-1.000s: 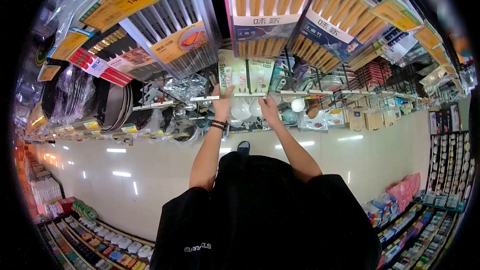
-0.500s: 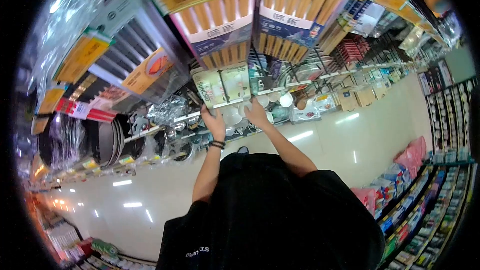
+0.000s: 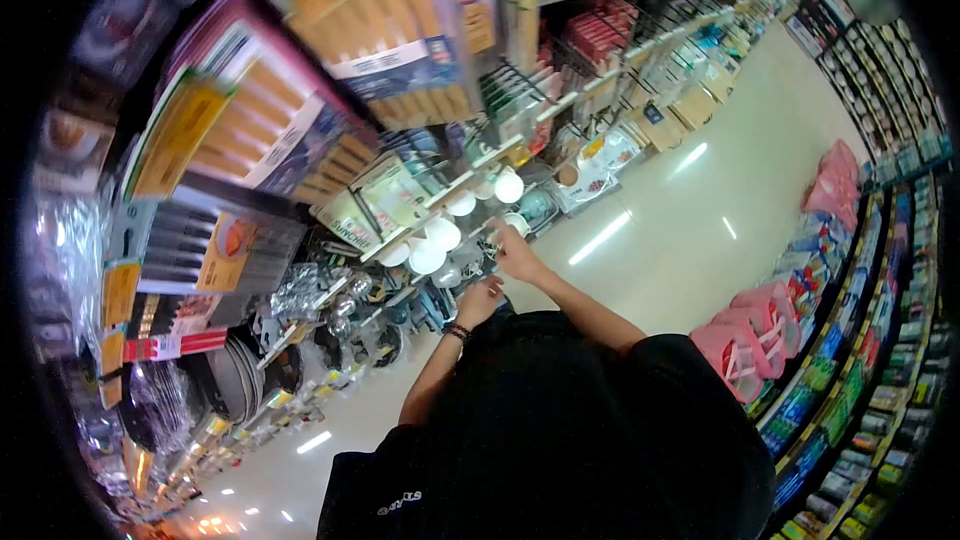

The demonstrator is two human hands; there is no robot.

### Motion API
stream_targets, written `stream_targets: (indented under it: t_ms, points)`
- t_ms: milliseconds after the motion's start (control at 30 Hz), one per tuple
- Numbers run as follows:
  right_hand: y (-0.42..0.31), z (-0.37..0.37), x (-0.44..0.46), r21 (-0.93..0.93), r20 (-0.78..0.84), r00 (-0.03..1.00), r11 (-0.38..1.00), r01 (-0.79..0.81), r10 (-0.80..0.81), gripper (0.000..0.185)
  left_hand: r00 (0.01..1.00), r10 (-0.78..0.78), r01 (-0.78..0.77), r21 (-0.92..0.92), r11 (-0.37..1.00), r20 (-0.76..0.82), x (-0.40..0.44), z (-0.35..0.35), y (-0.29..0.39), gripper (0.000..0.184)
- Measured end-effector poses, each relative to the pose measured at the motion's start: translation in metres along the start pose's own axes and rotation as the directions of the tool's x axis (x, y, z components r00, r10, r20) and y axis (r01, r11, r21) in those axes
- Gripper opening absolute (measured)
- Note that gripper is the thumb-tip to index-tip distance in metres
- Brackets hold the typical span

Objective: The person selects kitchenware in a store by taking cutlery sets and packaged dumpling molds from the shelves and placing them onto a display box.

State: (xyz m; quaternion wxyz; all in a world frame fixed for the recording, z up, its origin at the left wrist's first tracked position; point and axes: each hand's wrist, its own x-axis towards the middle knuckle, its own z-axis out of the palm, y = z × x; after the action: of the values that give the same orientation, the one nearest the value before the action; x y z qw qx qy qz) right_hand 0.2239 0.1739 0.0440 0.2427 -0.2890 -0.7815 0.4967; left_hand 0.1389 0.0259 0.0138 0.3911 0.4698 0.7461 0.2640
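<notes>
My left hand (image 3: 478, 302), with a dark bracelet at the wrist, is held low in front of my body. Its fingers are loosely bent and nothing shows in them. My right hand (image 3: 516, 252) is a little higher and to the right, fingers apart and partly bent, also holding nothing visible. Both are just in front of a shelf rack. Closest to them are white round bowl-like items (image 3: 427, 257) on the rack. Behind these lie pale green cards marked "SUNCHIEF" (image 3: 378, 205), apart from both hands.
Packs of wooden chopsticks (image 3: 395, 50) hang above the rack, with yellow price tags (image 3: 180, 140). Wrapped pans (image 3: 235, 380) stand at lower left. Boxes (image 3: 655, 127) line the lower shelf. Across the tiled floor (image 3: 640, 200), pink baskets (image 3: 735, 350) stand beside another stocked shelf.
Both hands have come away from the pale green cards on the rack and moved back toward my body. The view has turned, so the shelves appear tilted and shifted left.
</notes>
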Motion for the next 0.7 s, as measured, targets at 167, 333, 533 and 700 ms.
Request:
stream_targets:
  t_ms: [167, 333, 533, 700]
  points:
    - [0.026, -0.063, -0.028, 0.097, 0.395, 0.901, 0.967, -0.234, 0.179, 0.065, 0.998, -0.056, 0.06, -0.107, 0.992, 0.043, 0.031, 0.048, -0.01, 0.026]
    - [0.069, -0.141, -0.055, 0.038, -0.13, 0.991, 0.999, -0.029, 0.034, 0.053, 0.97, -0.207, 0.218, -0.078, 0.973, 0.132, 0.062, 0.081, -0.033, 0.026]
    - [0.094, -0.282, -0.107, 0.513, -0.026, 0.884, 0.765, -0.39, 0.468, 0.047, 0.968, -0.233, 0.244, -0.131, 0.961, 0.098, 0.11, 0.122, -0.006, 0.026]
    - [0.133, -0.353, -0.17, 0.692, -0.235, 0.775, 0.661, -0.291, 0.587, 0.045, 0.923, -0.237, 0.274, -0.086, 0.958, 0.303, 0.166, 0.177, 0.105, 0.027]
